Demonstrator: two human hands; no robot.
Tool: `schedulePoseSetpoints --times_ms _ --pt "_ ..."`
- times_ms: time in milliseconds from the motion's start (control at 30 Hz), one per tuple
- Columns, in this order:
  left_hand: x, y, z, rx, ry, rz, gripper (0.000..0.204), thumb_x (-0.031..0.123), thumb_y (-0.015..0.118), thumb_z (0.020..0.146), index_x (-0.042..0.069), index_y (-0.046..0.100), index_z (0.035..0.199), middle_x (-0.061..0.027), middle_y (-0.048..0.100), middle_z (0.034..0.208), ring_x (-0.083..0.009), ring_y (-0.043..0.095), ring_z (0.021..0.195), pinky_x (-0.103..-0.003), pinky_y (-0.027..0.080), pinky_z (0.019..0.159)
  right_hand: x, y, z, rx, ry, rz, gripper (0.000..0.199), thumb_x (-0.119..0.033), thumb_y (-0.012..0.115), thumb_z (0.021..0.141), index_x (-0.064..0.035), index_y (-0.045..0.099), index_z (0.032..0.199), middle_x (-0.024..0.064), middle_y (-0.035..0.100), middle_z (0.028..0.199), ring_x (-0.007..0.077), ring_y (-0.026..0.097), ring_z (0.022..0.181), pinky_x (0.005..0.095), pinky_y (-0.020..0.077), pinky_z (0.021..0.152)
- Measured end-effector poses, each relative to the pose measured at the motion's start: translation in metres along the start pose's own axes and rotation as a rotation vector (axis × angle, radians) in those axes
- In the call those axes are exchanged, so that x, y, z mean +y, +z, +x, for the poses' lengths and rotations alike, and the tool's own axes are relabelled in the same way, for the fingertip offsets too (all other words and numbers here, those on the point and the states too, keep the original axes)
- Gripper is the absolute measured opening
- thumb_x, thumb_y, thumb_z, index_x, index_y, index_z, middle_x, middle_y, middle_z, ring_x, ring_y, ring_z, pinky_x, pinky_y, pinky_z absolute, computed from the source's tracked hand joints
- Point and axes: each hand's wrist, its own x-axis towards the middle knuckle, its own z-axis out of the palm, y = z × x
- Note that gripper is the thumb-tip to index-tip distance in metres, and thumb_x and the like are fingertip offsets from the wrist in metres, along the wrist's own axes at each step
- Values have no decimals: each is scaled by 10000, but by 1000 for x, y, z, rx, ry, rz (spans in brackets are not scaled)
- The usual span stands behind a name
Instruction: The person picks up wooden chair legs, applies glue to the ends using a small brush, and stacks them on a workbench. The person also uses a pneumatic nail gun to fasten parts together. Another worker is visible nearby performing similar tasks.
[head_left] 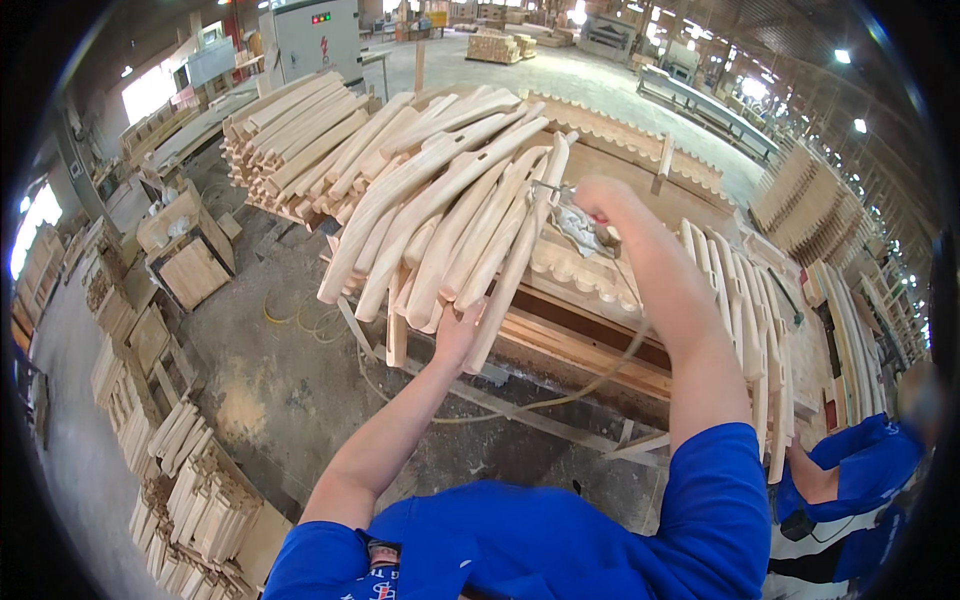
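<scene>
Bright daylit hall, roof lamps glaring top right, fisheye bend w/ black rim, edges soft

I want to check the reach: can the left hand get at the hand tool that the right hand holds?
Probably yes. The left hand rests under the curved wooden pieces, and the hand tool lies just beyond them, unblocked.

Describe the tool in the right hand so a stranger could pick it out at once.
Start at the big heap of curved pale wooden pieces in the middle of the workshop. At its right edge, the right hand holds a small metal tool over a scalloped board. It is the only grey, shiny thing among the bare wood.
</scene>
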Motion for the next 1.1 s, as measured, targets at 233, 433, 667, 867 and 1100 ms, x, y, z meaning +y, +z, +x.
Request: schedulePoseSetpoints --times_ms 233,433,667,867,1100 --pt "13 -16 31 -138 -393 -441 669 651 524 840 98 509 1215 -77 582 1036 -197 557 903 -391 472 854 41 5 -32 -48 -1 449 449 -314 446 948 -6 603 661 108 595 568 180 541 469 339 426 441" --pt "19 19 31 170 -292 -547 666 640 506 843 111 497 1248 -93 580 1098 -218 564 959 -387 475 884 67 50 -37 -188 -37 805 363 -343 431 964 -42 558 806 78 603 620 111 467 416 278 378 389" --pt "58 63 9 -169 -229 -326 581 479 526 880 79 482 1299 -106 614 1095 -195 579 956 -331 454 884 72 61 -43 -73 -64 756 347 -330 422 949 -13 548 883 92 564 585 172 515 447 338 419 409" --pt "82 38 21 -97 559 1195 591 367 572 838 68 460 1335 -162 570 1197 -315 532 1115 -441 430 941 63 41 -44 -31 -37 575 313 -293 427 947 -5 519 864 85 537 601 163 489 423 319 396 390" --pt "127 15 68 45 542 1994 618 400 546 841 109 440 1375 -181 295 1482 -401 182 1396 -646 143 1078 21 13 -33 -51 -15 277 313 -212 426 913 53 577 843 161 606 649 255 588 496 386 468 457"
